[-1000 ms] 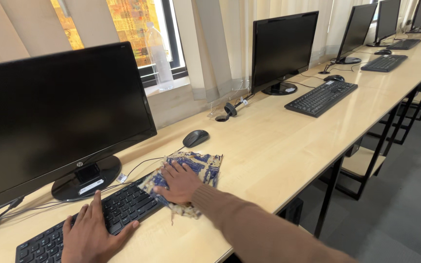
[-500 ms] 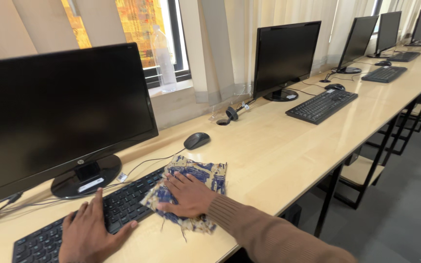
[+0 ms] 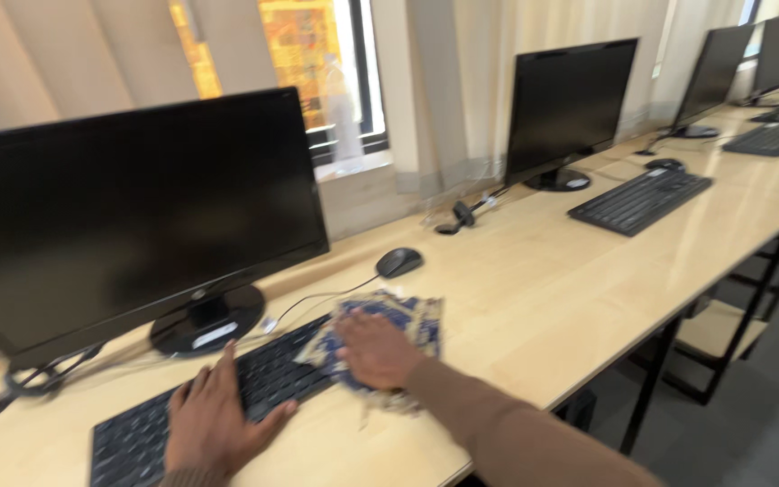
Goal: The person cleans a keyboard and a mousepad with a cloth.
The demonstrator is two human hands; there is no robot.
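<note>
Nearest, the left hand [image 3: 218,417] lies flat on the black keyboard [image 3: 200,406], fingers spread and pointing away, palm pressing the keys near the desk's front edge. Just right of it the right hand [image 3: 376,350], in a brown sleeve, rests palm down with fingers loosely spread on a crumpled blue and cream patterned cloth [image 3: 389,326]. The cloth lies on the pale wooden desk [image 3: 543,289], covering the keyboard's right end and spilling onto bare wood. The picture is blurred, so finer detail of the cloth is hard to tell.

Beyond the cloth a black mouse [image 3: 398,261] sits apart from it, its cable running left toward the round base of the large black monitor [image 3: 137,207]. A small white label lies on that base, and another small white tag lies beside the cable.

Right of the hands the desk runs bare and wide out to its front edge, with open floor below it. Farther right stand a second monitor [image 3: 570,104] and a second keyboard [image 3: 642,200], then more screens in a row. At the far left a window [image 3: 317,63] shows yellow and orange shapes between pale vertical blinds.
</note>
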